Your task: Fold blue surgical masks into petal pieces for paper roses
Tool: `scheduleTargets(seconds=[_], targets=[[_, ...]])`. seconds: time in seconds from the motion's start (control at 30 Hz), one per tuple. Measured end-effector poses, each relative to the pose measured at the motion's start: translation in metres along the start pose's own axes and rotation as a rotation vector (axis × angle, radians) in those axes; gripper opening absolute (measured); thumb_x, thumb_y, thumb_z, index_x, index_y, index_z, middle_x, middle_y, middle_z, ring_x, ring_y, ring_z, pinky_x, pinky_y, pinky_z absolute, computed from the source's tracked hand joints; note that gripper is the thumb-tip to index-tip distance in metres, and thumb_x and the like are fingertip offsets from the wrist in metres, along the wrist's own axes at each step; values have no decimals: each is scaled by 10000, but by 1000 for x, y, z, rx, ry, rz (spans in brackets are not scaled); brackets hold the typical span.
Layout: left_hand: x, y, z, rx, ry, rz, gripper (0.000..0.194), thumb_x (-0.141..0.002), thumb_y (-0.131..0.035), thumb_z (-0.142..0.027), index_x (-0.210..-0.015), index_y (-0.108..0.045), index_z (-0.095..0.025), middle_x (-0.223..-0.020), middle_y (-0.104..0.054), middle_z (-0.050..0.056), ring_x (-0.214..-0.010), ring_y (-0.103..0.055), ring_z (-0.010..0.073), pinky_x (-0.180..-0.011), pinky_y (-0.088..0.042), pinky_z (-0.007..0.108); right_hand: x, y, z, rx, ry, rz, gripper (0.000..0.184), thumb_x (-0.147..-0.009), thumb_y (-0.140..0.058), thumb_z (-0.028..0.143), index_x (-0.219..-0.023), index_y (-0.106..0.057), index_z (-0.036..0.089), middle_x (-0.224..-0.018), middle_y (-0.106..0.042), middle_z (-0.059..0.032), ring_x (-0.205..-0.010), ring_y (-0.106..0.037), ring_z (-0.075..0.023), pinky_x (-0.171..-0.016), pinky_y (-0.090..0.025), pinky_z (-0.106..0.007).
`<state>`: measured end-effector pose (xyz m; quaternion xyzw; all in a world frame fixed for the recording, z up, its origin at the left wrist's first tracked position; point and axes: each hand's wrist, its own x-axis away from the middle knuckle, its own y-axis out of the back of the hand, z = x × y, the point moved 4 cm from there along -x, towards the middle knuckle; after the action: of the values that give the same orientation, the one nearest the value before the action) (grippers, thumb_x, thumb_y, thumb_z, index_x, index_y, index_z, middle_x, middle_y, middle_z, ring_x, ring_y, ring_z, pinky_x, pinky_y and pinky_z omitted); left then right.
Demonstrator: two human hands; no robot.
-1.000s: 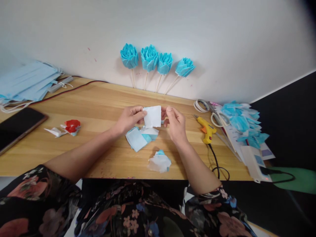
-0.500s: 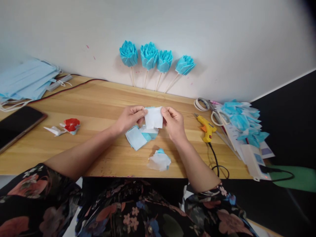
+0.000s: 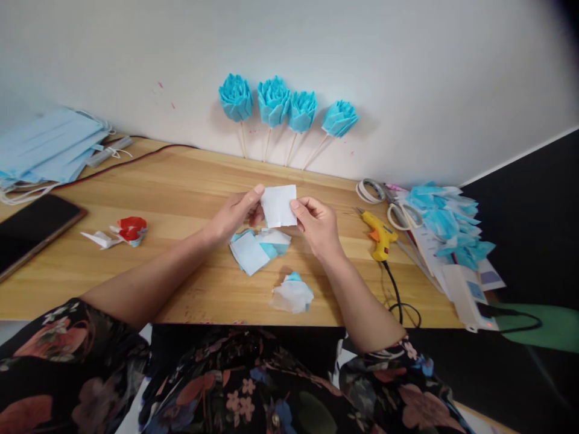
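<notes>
A white square of thin mask fabric (image 3: 279,206) is held up above the table, its face toward me. My right hand (image 3: 317,224) pinches its right edge between thumb and fingers. At its left edge is my left hand (image 3: 239,214), thumb raised along the upper corner and fingers curled behind. Just below the hands lie a few stacked pale blue and white fabric squares (image 3: 251,252), with a white and blue piece (image 3: 277,240) beside them. Closer to me rests a crumpled white and blue bundle (image 3: 293,294).
Several blue fabric flowers (image 3: 274,102) on sticks lean against the wall. To the right are a yellow glue gun (image 3: 380,234) with its cord, scissors (image 3: 404,217), tape (image 3: 371,191), blue scraps (image 3: 441,217) and a power strip (image 3: 468,295). Masks (image 3: 54,144), a phone (image 3: 36,232) and a red-white scrap (image 3: 131,231) lie left.
The white square has been raised slightly and now faces me flatter and more squarely. My left thumb has shifted up and left to its edge; my right hand has barely moved.
</notes>
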<state>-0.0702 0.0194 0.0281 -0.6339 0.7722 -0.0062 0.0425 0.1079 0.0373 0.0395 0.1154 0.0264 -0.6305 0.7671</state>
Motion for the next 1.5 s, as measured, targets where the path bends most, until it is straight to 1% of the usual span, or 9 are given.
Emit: scheduleTargets(seconds=[0.13,0.2,0.47,0.67,0.83,1.07,1.23,1.33,1.5], targets=[[0,1,0,-60,41,-22,437,-767,-726,-555,-633,-579,-166,-533,-493,-10,-495,-402,92,-491,-280,249,0,1,-1,34,23,-7,400,-822,-702,580,-703,-646,202,-567,-472,52,-529,-380,-84,-503,-302,-242],[0,0,-1,-49,52,-25,338,-730,-761,-456,-672,-603,-163,-534,-483,-26,-489,-380,83,-488,-254,242,-1,2,-3,37,27,-19,393,-828,-702,572,-708,-651,202,-565,-477,51,-527,-388,-85,-505,-311,-242],[0,2,-1,-56,66,-59,266,-750,-720,-380,-668,-584,-167,-529,-469,-29,-487,-358,79,-495,-232,247,-3,4,-4,-14,-13,-27,447,-810,-708,616,-677,-623,198,-539,-475,55,-485,-380,-70,-467,-307,-230],[-1,3,-3,-54,49,-106,235,-760,-690,-356,-689,-580,-160,-526,-467,-29,-499,-378,85,-517,-260,247,-2,0,-2,-155,-119,25,567,-770,-646,755,-753,-688,190,-668,-598,-8,-541,-507,-93,-436,-349,-228],[0,4,-5,-50,43,-113,240,-762,-674,-356,-686,-560,-160,-530,-469,-33,-505,-383,83,-529,-274,243,-1,-1,-2,-65,-117,92,543,-778,-668,717,-657,-629,189,-628,-620,-3,-516,-477,-80,-453,-344,-220],[-2,6,-7,-70,29,-59,295,-757,-672,-398,-647,-531,-164,-524,-462,-35,-516,-376,81,-537,-289,240,-2,4,-5,54,-42,77,467,-822,-693,618,-653,-610,191,-602,-607,19,-523,-448,-71,-482,-331,-215],[-3,6,-6,-64,12,-20,307,-782,-660,-408,-655,-524,-164,-541,-467,-31,-533,-393,81,-551,-290,243,-4,5,-6,25,-90,71,524,-795,-674,689,-648,-608,191,-613,-625,3,-512,-460,-74,-470,-352,-218],[-2,4,-3,-74,28,13,280,-797,-643,-398,-687,-539,-162,-545,-469,-33,-522,-386,77,-542,-278,247,-6,6,-5,-27,-93,65,559,-795,-621,747,-744,-676,193,-704,-674,-25,-563,-520,-98,-490,-408,-231],[1,-3,-2,-89,83,85,266,-820,-631,-398,-726,-551,-163,-538,-468,-37,-498,-371,76,-512,-267,243,-8,10,-2,2,32,46,490,-845,-614,690,-943,-745,229,-831,-696,-24,-731,-597,-135,-576,-473,-248]])
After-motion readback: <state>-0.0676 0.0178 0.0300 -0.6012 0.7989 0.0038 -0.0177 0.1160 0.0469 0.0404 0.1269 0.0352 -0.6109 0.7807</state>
